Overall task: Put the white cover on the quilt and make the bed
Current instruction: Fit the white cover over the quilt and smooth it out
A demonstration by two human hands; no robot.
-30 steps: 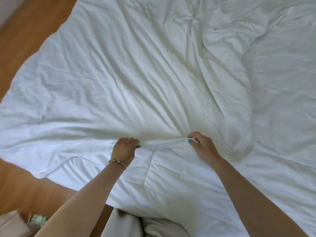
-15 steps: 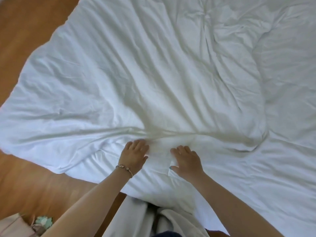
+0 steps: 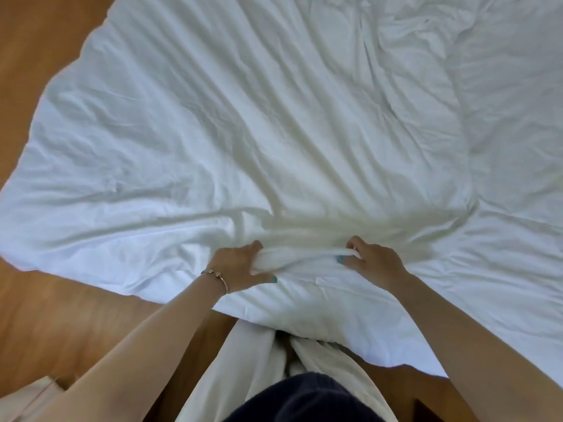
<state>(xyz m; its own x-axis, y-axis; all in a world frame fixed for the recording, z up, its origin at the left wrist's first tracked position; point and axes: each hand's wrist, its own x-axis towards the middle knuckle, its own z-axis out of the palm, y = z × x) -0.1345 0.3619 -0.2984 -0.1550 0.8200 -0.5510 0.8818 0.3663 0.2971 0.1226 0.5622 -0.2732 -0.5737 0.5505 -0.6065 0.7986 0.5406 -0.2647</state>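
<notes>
The white cover [image 3: 243, 132] lies spread and creased over most of the view, draped across the bed. Its near edge is bunched into a thick roll [image 3: 304, 254] stretched between my two hands. My left hand [image 3: 240, 266], with a bracelet on the wrist, grips the roll's left end with curled fingers and thumb. My right hand [image 3: 371, 260] pinches the right end. The quilt [image 3: 320, 303] shows as a white padded layer just below the roll, reaching toward me. How much of the quilt lies inside the cover is hidden.
Wooden floor [image 3: 45, 300] runs along the left and near sides. White cloth [image 3: 253, 370] hangs down in front of my dark clothing [image 3: 304, 397] at the bottom. A pale object [image 3: 24, 397] sits at the bottom left corner.
Half a second ago both hands lay flat on the fabric close together. Now they have moved apart and grip a gathered roll of the cover's edge.
</notes>
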